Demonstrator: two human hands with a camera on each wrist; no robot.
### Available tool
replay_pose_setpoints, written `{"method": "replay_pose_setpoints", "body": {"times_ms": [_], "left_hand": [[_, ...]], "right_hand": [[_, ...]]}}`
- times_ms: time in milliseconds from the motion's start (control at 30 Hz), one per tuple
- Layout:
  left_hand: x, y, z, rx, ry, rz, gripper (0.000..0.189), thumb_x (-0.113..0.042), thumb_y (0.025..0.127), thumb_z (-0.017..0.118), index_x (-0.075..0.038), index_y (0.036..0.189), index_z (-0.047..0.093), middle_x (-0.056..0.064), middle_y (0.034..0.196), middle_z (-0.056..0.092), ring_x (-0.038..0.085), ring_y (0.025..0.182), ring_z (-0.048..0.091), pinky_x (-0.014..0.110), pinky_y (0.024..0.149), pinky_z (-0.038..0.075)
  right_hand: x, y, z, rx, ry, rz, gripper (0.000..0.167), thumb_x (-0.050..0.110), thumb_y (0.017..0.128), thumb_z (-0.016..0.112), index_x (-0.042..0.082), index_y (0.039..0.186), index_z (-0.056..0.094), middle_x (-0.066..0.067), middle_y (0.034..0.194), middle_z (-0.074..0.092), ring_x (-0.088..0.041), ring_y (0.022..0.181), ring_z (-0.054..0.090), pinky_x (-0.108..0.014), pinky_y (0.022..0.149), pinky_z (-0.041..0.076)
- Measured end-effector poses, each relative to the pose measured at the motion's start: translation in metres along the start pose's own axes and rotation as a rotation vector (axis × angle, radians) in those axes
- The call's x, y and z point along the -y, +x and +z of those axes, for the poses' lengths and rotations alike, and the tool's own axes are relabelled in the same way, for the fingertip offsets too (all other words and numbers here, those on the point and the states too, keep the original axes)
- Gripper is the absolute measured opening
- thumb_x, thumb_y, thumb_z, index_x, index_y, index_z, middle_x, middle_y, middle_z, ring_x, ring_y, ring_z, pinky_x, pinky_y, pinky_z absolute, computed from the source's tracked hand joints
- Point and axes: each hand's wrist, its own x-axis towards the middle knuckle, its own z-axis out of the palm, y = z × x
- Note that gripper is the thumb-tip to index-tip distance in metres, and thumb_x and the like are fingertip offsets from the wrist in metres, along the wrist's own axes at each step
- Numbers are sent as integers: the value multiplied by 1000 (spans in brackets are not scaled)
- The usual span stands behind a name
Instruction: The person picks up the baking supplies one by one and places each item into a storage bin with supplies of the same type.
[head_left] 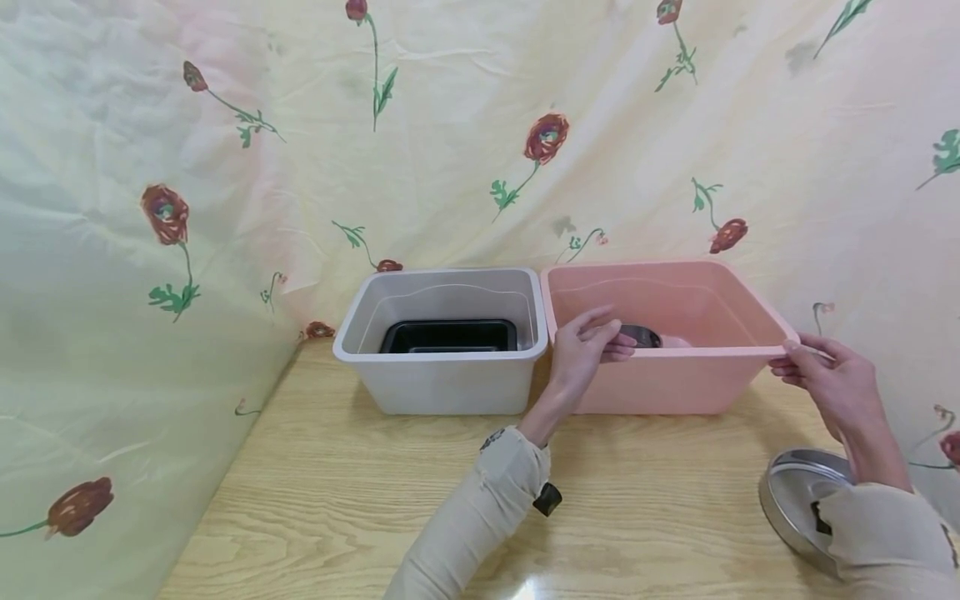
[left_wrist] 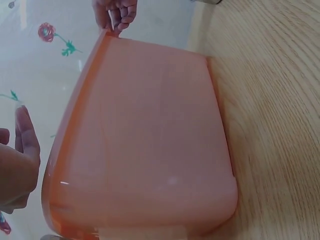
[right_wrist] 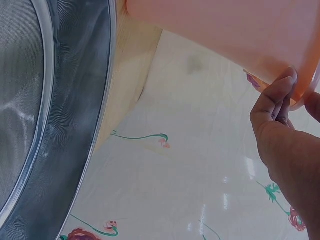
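Note:
A pink plastic bin (head_left: pixel 675 383) stands on the table at the right of the head view. My right hand (head_left: pixel 840 383) pinches the bin's front right corner, thumb over the rim and fingers beneath it, as the right wrist view also shows. Close by the front rim, toward the bin's left end, is my left hand (head_left: pixel 585 346), fingers loosely bent with nothing held. In the left wrist view this left hand (left_wrist: pixel 17 170) shows apart from the rim. A dark, shiny rounded object (head_left: pixel 640 336) lies inside the pink bin, partly hidden by the left hand and front wall.
Left of the pink bin stands a light grey bin (head_left: pixel 450 383) with a black rectangular tray (head_left: pixel 450 335) inside. A round silver metal dish (head_left: pixel 798 508) lies at the right, partly under my right forearm. Flowered cloth (head_left: pixel 450 167) hangs behind the wooden table (head_left: pixel 337 500).

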Motion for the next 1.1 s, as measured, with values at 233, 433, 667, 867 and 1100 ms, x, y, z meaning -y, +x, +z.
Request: {"method": "replay_pose_setpoints", "body": {"times_ms": [233, 433, 667, 867, 1100], "left_hand": [[3, -1, -3, 38, -19, -12, 32, 2, 101, 62, 5, 132, 64, 30, 90, 72, 10, 66, 69, 27, 68, 63], [7, -5, -2, 77, -19, -15, 32, 4, 101, 62, 5, 132, 64, 34, 92, 71, 11, 65, 69, 25, 66, 62], [14, -12, 2, 119, -6, 12, 31, 4, 100, 62, 8, 131, 64, 35, 92, 70, 12, 66, 69, 28, 67, 63], [20, -18, 5, 178, 20, 47, 28, 4, 101, 60, 11, 128, 64, 39, 93, 68, 38, 76, 73, 35, 70, 64], [30, -27, 9, 224, 36, 16, 30, 2, 102, 60, 10, 130, 63, 38, 95, 69, 24, 74, 73, 39, 75, 64]], "right_hand": [[1, -1, 1, -9, -1, -2, 23, 2, 103, 60, 22, 100, 71, 0, 78, 76, -10, 65, 73, -18, 61, 59], [1, -1, 3, -13, -9, 4, 24, 2, 103, 60, 23, 101, 72, 1, 78, 76, -10, 65, 72, -17, 61, 59], [1, -1, 3, -12, -14, 6, 24, 2, 104, 60, 22, 101, 72, 1, 78, 76, -10, 66, 73, -17, 61, 59], [0, -1, 2, -4, -8, -5, 24, 2, 104, 60, 22, 101, 72, 1, 78, 76, -10, 66, 73, -18, 62, 59], [1, -1, 1, 1, -16, -2, 24, 2, 104, 59, 22, 102, 72, 1, 79, 76, -9, 67, 73, -17, 62, 59]]}}
